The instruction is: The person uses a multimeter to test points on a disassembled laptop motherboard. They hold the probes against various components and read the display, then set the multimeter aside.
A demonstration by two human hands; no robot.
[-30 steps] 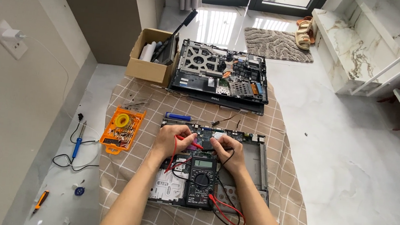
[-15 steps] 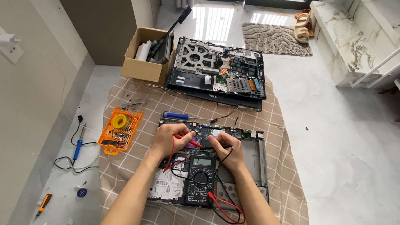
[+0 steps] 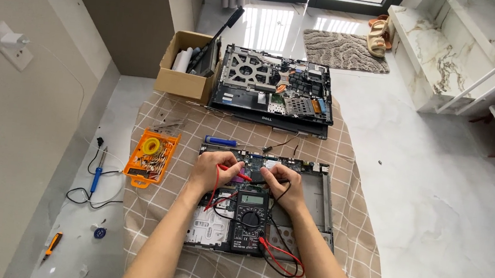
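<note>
Cloth: a beige checked fabric (image 3: 341, 166) with thin white grid lines, rumpled at its edges, spread over a glossy pale marble-look floor (image 3: 436, 193)
Opened laptop: a flat grey metal chassis (image 3: 321, 200) lying on the cloth, its green circuit board (image 3: 257, 160) bare along the far edge and a white panel at the near left
Multimeter: a black, boxy plastic multimeter (image 3: 250, 219) with a grey display above a round dial, lying on the chassis between the two forearms
Leads: a thin red lead (image 3: 277, 254) and a black one loop from the meter's near end, the red one rising to the left hand
Left hand: the left hand (image 3: 213, 171) is curled, fingers pinched round a slim red probe (image 3: 233, 170) whose tip slants toward the board
Right hand: the right hand (image 3: 282, 183) is curled the same way over the board, just beside the left; a black lead runs into it, but whether it grips a probe I cannot tell, the fingers hide it
Second laptop: a dark open chassis (image 3: 273, 90) with a perforated metal frame and copper parts, at the cloth's far end
Box: a brown cardboard box (image 3: 183, 81) holding white and black items, touching that chassis's left side
Bit tray: an orange plastic tray (image 3: 152, 157) of small metal bits with a yellow coil, at the cloth's left edge
Floor tools: a blue-handled soldering iron (image 3: 96, 174) with a black cord, and a small orange-handled tool (image 3: 53, 243) nearer the camera
</note>
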